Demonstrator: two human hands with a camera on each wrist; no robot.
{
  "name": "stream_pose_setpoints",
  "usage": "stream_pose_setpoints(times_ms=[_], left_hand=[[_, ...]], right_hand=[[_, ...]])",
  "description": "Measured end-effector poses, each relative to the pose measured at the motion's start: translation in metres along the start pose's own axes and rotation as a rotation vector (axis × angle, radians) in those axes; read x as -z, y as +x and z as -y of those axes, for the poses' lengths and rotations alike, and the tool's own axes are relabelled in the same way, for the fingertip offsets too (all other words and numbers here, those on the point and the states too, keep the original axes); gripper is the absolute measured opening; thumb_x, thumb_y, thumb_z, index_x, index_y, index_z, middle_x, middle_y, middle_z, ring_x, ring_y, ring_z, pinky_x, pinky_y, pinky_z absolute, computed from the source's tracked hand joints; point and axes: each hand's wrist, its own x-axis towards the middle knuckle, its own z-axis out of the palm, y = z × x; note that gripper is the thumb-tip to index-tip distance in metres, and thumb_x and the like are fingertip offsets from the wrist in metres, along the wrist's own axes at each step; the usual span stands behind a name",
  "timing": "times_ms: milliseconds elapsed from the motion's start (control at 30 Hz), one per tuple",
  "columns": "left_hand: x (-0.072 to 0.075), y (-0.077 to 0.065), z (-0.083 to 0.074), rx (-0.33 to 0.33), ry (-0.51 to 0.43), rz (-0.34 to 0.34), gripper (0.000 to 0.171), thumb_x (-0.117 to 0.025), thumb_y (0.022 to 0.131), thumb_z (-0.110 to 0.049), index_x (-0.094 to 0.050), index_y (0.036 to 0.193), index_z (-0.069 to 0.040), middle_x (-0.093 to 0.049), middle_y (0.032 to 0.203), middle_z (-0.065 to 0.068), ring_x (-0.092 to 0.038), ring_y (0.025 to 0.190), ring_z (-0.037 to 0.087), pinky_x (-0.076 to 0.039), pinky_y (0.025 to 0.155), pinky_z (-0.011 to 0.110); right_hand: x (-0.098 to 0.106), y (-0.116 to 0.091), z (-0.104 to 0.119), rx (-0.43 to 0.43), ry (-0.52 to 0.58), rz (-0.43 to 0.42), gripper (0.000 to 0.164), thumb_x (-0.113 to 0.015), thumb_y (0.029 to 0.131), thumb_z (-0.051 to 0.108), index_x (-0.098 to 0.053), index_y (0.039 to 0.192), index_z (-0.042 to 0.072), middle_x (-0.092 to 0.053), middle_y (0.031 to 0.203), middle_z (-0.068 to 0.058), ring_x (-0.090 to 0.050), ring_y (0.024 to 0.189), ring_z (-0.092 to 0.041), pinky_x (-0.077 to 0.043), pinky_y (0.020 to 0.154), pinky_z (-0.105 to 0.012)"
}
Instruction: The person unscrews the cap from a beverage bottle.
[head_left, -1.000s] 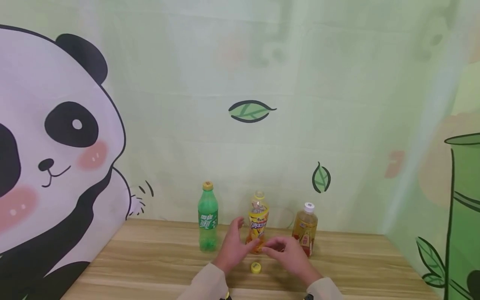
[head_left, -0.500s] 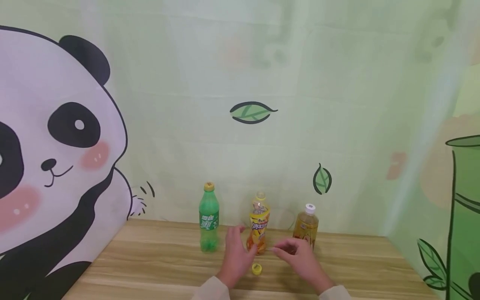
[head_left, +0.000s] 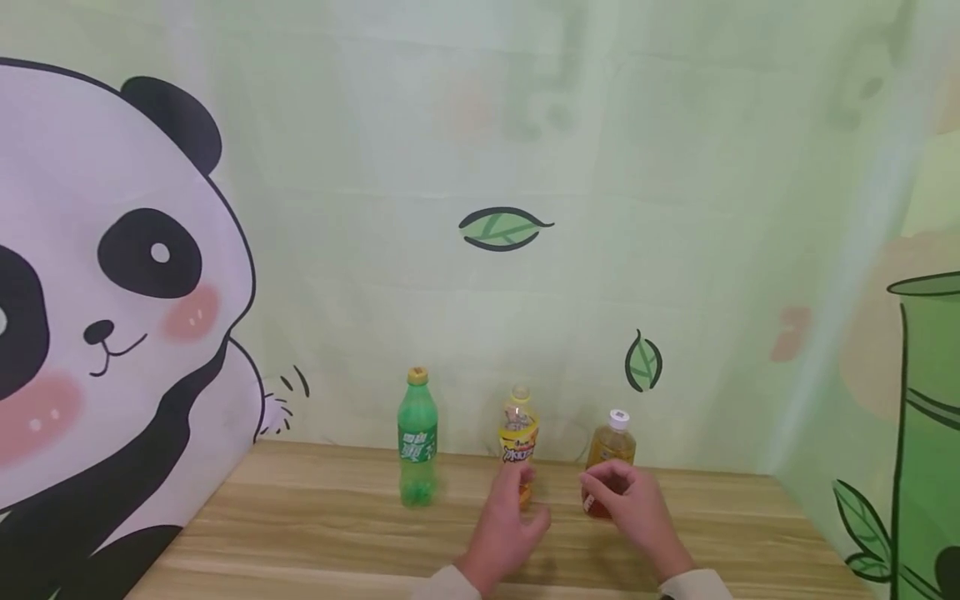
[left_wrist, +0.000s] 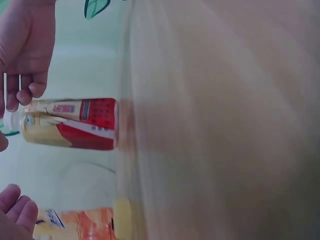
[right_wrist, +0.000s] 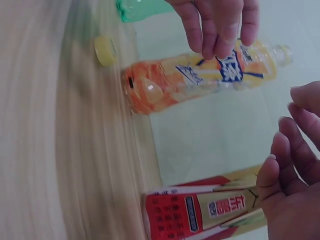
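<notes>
My left hand hovers before the middle bottle, fingers loosely bent and holding nothing. That iced-tea bottle stands upright without a cap and looks nearly drained. A yellow bottle cap rests on the table near its base; in the head view my left hand hides it. My right hand is in front of the white-capped bottle, thumb and fingertips close together. Nothing shows between those fingers in the right wrist view. Both hands appear apart from the bottles.
A green bottle with a yellow cap stands upright at the left. Behind the wooden table hangs a pale green cloth printed with a panda and leaves.
My left hand has shifted right and now covers the loose cap and the middle bottle's lower part. My right hand has drawn away to the right, in front of the white-capped bottle.
</notes>
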Motion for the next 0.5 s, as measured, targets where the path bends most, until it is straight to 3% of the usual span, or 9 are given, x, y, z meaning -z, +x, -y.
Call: stream_pose_setpoints(times_ms=[233, 367, 500], left_hand=[[-0.008, 0.005, -0.012, 0.02, -0.071, 0.103, 0.052, -0.075, 0.09, -0.016, -0.05, 0.135, -0.012, -0.06, 0.135, 0.005, -0.058, 0.128, 0.027, -0.049, 0.111, 0.041], [-0.013, 0.007, -0.017, 0.021, -0.055, 0.186, 0.061, -0.076, 0.091, -0.024, -0.046, 0.143, -0.011, -0.055, 0.143, 0.007, -0.053, 0.135, 0.029, -0.045, 0.115, 0.045], [-0.015, 0.012, -0.023, 0.068, -0.021, 0.263, 0.075, -0.076, 0.092, -0.033, -0.038, 0.152, -0.009, -0.047, 0.151, 0.01, -0.048, 0.14, 0.03, -0.042, 0.117, 0.05]], right_hand=[[0.018, 0.008, 0.001, 0.077, -0.096, -0.097, 0.024, -0.081, 0.089, 0.028, -0.074, 0.097, 0.006, -0.075, 0.095, -0.007, -0.064, 0.082, -0.007, -0.054, 0.073, -0.021], [0.034, 0.016, 0.002, 0.082, -0.126, -0.149, 0.033, -0.08, 0.09, 0.035, -0.074, 0.102, 0.005, -0.074, 0.097, -0.005, -0.063, 0.083, -0.006, -0.053, 0.073, -0.021], [0.045, 0.024, 0.001, 0.063, -0.144, -0.199, 0.04, -0.078, 0.09, 0.043, -0.073, 0.105, 0.006, -0.073, 0.098, -0.005, -0.062, 0.085, -0.009, -0.053, 0.072, -0.022]])
